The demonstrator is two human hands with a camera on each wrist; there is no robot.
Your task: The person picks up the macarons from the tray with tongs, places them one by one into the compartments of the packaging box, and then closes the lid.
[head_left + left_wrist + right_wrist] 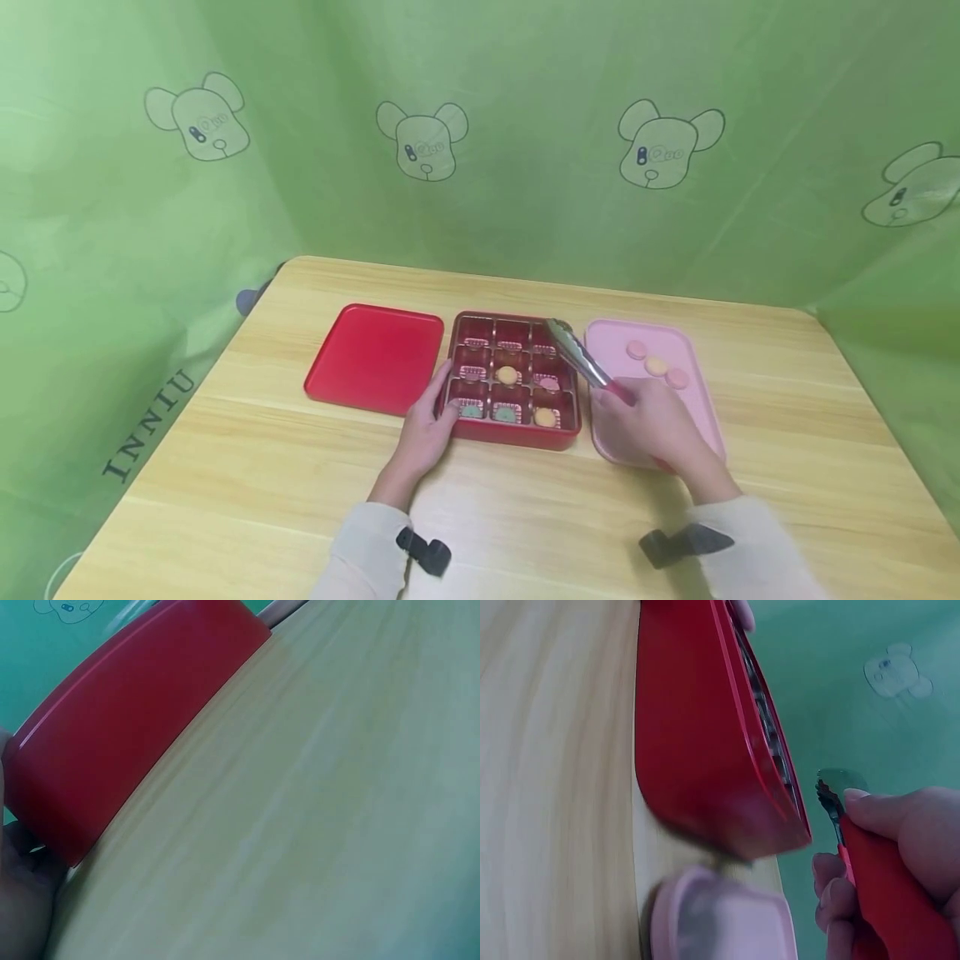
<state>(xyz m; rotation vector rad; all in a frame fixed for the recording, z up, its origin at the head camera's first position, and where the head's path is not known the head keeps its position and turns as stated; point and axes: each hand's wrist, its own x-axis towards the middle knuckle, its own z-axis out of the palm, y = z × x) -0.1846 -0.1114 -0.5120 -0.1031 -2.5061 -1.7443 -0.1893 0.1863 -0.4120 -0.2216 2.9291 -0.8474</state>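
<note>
A red box [517, 432] with a divided insert stands mid-table. Small macarons lie in its compartments: a yellow macaron [507, 376] in the center, a pink macaron [549, 382] right of it, green ones and a yellow one in front. My left hand [426, 429] grips the box's front left side, thumb at the rim. My right hand [654, 419] holds red-handled tongs [582, 360], their metal head slanting over the back right compartment. I cannot tell whether the tongs' tips hold anything. In the right wrist view the tongs' handle [892, 889] lies between thumb and fingers.
Right of the box lies a pink tray [697, 398], bearing a pink macaron [637, 349], a yellow one [656, 366] and another pink one; my right hand overlaps its front. A red lid [377, 357] lies left of the box. A green curtain [525, 225] hangs behind the table.
</note>
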